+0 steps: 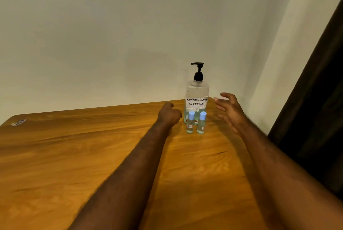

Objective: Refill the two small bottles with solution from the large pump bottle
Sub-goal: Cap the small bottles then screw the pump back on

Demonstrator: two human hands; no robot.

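A large clear pump bottle [197,98] with a black pump head and a handwritten white label stands near the far right corner of the wooden table [74,155]. Two small clear bottles with light blue caps stand upright in front of it, the left one [190,122] and the right one [201,123] side by side. My left hand [169,114] hovers just left of the bottles, fingers curled, holding nothing. My right hand [229,112] hovers to the right of the pump bottle, fingers spread and relaxed, touching nothing.
A pale wall runs behind the table. A dark curtain [315,100] hangs at the right, close to the table's edge. A small flat packet [19,122] lies at the table's far left corner.
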